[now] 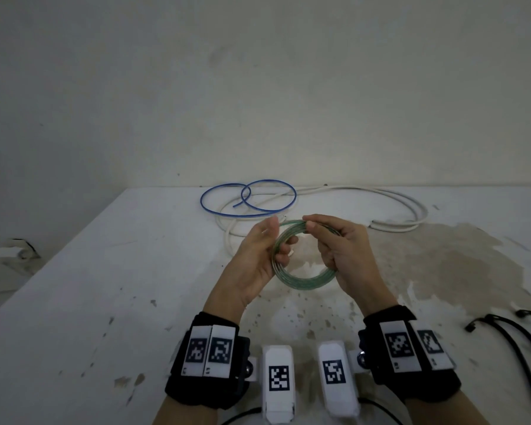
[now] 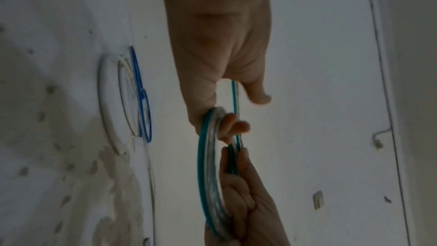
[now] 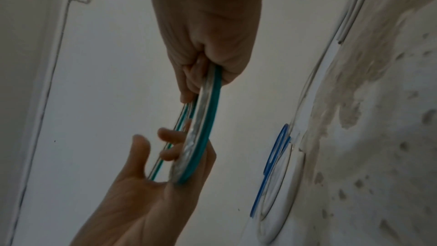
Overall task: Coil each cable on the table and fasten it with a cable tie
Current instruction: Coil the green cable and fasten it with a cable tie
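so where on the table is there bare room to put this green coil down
Barest is the table left of the left hand, out to its left edge. The near strip beneath the green coil is free too, though stained. It is crowded at the back with the blue cable over the white cable, and near right by the black cable ties.

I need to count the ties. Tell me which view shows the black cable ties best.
Head view: the black cable ties lie on the table at the right edge, partly cut off. Neither wrist view shows them.
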